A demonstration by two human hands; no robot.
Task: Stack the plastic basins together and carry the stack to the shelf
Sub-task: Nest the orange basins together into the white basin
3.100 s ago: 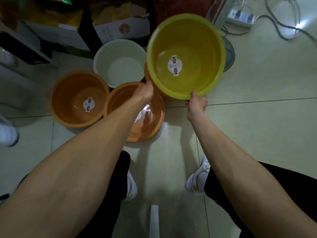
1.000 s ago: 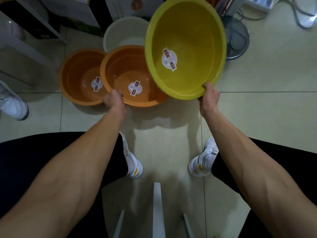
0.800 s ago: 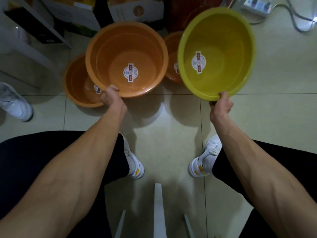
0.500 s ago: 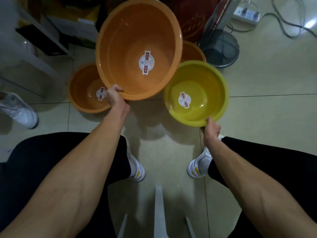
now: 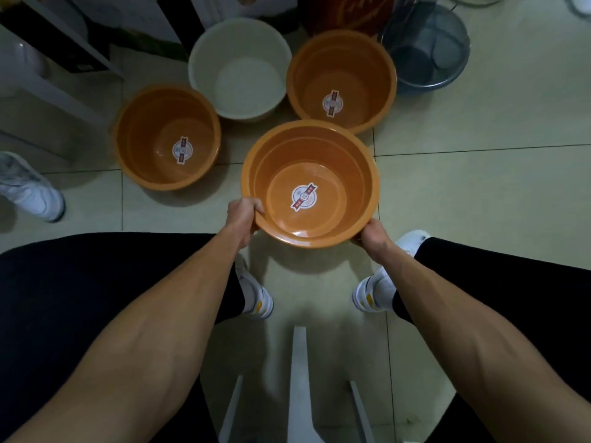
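A large orange basin [image 5: 319, 155] with a round sticker on its bottom sits low over the floor tiles right in front of me. My left hand [image 5: 244, 215] grips its near-left rim, thumb inside. My right hand [image 5: 372, 236] holds the near-right rim from outside. No yellow basin shows anywhere in view. On the floor beyond are three more basins: an orange one [image 5: 168, 137] at the left, a white one [image 5: 238, 68] behind, and another orange one [image 5: 342, 79] at the right.
A grey-blue round fan base [image 5: 425, 46] stands at the back right. Boxes and a white frame [image 5: 48, 87] crowd the back left. Another person's white shoe [image 5: 28, 187] is at the left edge. My own shoes [image 5: 256, 298] flank white bars [image 5: 299, 378] at the bottom.
The orange basin came down from up high on the left to the centre. My right hand, which held the yellow basin, now holds the orange basin's rim; the yellow basin is out of sight.
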